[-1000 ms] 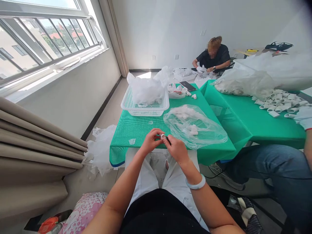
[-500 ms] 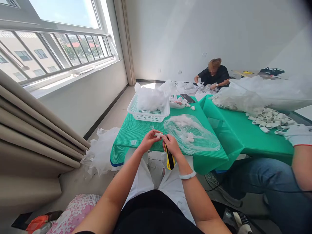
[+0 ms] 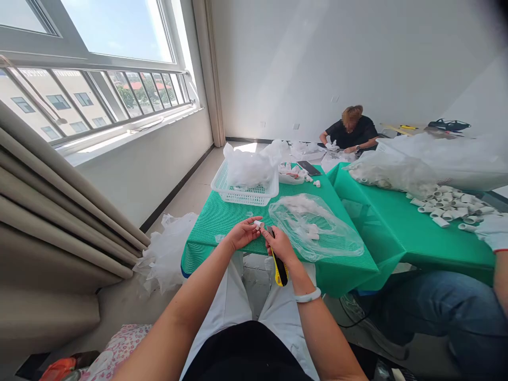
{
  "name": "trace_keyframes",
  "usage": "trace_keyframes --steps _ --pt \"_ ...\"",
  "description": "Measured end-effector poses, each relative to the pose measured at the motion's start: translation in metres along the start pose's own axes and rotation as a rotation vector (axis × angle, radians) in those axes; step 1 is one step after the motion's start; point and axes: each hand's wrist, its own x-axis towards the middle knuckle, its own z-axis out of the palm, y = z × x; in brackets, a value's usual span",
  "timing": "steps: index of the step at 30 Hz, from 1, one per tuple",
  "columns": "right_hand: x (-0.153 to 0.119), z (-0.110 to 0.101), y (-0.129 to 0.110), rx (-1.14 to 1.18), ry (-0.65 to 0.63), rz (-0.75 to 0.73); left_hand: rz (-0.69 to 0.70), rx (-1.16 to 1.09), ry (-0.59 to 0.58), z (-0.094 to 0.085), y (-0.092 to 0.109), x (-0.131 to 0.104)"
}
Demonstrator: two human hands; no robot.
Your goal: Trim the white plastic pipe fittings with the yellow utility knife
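My left hand point(image 3: 243, 234) is closed on a small white pipe fitting point(image 3: 259, 225), held just above the near edge of the green-covered table point(image 3: 214, 211). In my right hand point(image 3: 281, 244) is a yellow and black utility knife point(image 3: 280, 270), its handle hanging down below the palm. The knife's front end is close to the fitting, and my right fingertips come near or touch it; I cannot tell which. Just right of my hands lies a clear plastic bag point(image 3: 337, 241) with a few white fittings point(image 3: 313, 232) in or on it.
A white basket point(image 3: 244, 198) holding crumpled plastic film point(image 3: 252, 166) stands at the back left. At right, white pipe fittings point(image 3: 448, 206) lie heaped beside a co-worker's gloved hand point(image 3: 494, 232). Another person point(image 3: 351, 129) sits beyond the table. Plastic film point(image 3: 169, 254) lies on the floor.
The fitting has turned in my left fingers, so its open end now shows. The knife stays in my right hand. The camera view has tilted up slightly.
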Motion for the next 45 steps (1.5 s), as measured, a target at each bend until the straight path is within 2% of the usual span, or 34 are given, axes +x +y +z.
trace_keyframes --steps 6,14,20,30,34,37,39,42,45 --pt "-0.003 -0.003 0.002 -0.004 -0.029 -0.058 -0.075 -0.022 -0.036 0.002 0.005 0.001" --pt "-0.001 0.001 0.000 -0.006 0.042 0.004 -0.155 0.010 -0.030 0.005 0.007 0.001" --pt "-0.002 -0.004 0.001 0.014 -0.018 -0.033 -0.144 0.030 -0.028 0.006 0.008 0.001" --pt "-0.003 -0.006 0.001 0.051 0.012 0.005 -0.119 0.006 -0.007 0.007 0.006 0.002" --pt "-0.002 -0.006 0.001 0.073 -0.016 0.021 -0.104 -0.022 0.018 0.008 0.006 0.000" --pt "0.008 -0.009 0.000 0.133 -0.047 0.036 -0.082 -0.041 0.042 0.009 0.005 -0.001" --pt "0.022 -0.013 -0.003 0.139 0.005 0.023 -0.047 -0.061 0.048 0.008 0.004 -0.001" --pt "0.048 -0.019 -0.011 -0.050 0.132 -0.003 0.035 -0.067 0.080 0.007 0.002 0.000" --pt "0.068 -0.026 -0.017 -0.240 0.207 -0.029 0.112 -0.061 0.141 0.006 -0.001 -0.001"
